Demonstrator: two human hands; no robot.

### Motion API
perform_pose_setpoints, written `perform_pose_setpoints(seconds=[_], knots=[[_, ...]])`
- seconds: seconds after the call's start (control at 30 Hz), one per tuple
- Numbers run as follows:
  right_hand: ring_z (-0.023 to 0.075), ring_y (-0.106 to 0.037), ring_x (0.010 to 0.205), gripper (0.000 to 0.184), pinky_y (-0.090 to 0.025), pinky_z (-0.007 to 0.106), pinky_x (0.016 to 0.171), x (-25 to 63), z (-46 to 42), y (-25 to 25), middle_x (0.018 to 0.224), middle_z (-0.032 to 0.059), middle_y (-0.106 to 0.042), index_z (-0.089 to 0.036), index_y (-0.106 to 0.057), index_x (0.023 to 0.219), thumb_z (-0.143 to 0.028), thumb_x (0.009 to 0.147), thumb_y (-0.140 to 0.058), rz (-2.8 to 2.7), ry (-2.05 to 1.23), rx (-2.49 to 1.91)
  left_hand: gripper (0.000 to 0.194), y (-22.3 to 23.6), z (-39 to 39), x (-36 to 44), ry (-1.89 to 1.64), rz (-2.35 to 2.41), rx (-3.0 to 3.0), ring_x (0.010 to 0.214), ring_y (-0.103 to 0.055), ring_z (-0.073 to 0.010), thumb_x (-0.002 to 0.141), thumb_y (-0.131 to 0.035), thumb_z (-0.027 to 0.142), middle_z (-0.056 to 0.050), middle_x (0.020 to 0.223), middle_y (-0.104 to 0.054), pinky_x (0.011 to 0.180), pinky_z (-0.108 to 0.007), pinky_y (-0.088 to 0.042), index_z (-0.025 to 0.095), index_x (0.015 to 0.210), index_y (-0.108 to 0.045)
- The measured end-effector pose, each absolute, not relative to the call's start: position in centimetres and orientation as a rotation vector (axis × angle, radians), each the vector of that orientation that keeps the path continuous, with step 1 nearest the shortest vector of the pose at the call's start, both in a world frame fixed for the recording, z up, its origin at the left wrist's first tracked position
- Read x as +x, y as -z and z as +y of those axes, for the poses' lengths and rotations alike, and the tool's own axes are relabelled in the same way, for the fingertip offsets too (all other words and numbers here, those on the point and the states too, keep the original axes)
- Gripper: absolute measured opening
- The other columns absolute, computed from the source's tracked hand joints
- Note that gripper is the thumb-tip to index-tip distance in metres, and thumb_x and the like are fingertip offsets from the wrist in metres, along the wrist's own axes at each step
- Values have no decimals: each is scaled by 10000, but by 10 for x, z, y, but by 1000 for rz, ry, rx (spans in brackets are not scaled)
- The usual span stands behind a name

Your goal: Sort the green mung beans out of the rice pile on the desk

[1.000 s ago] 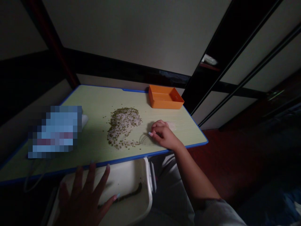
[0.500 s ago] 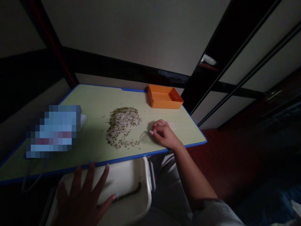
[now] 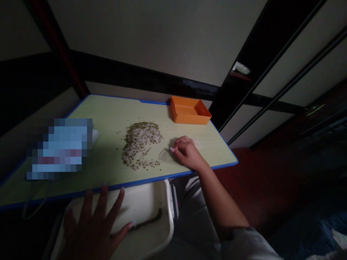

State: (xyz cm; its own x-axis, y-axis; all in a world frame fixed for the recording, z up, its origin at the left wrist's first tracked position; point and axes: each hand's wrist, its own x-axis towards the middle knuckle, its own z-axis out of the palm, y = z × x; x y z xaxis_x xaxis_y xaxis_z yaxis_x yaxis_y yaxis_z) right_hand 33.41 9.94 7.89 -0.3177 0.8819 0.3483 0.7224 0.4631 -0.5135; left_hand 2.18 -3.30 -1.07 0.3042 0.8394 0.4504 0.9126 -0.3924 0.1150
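My right hand [image 3: 186,151] rests low over the table, fingers curled round a clear, curved-edged plastic piece [image 3: 164,156]; its full shape is hidden by the hand. Left of it lies a spread heap of white rice-like grains mixed with small green beans [image 3: 141,142]. A small patch of white grains [image 3: 196,143] sits just beyond the right hand's knuckles. My left hand [image 3: 93,220] is open with fingers spread, above a white plastic bin [image 3: 170,216] below the table's front edge. In the bin, a dark strip of small beans [image 3: 149,221] lies along the bottom.
An orange open box [image 3: 191,117] stands at the table's back right. On the left lies a blurred-out blue and white item [image 3: 59,148] with a cord hanging by it. The pale green table [image 3: 108,108] has a blue rim, with cabinet panels behind.
My right hand and the clear piece have shifted very slightly left, toward the heap. The left hand stays spread over the bin; the view has tilted a little.
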Motion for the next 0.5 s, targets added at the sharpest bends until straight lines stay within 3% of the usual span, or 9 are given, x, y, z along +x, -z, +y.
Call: perform_pose_setpoints(seconds=[0.27, 0.5], knots=[[218, -546, 939, 294, -387, 400, 895, 334, 100, -78, 875, 47, -634, -206, -533, 678, -267, 956, -609, -2154, -371, -1294, 888, 13, -32, 21, 678, -1630, -2395, 1595, 2, -431, 906, -560, 337, 1, 1737, 100, 1217, -852, -61, 425, 1586, 4], [216, -542, 951, 298, -369, 398, 909, 338, 98, -77, 884, 37, -620, -207, -514, 666, -261, 935, -630, -2145, -425, -1277, 940, 7, -34, 20, 587, -1555, -2400, 1601, 59, -401, 882, -619, 313, -99, 1737, 74, 1239, -808, -39, 332, 1607, -20]])
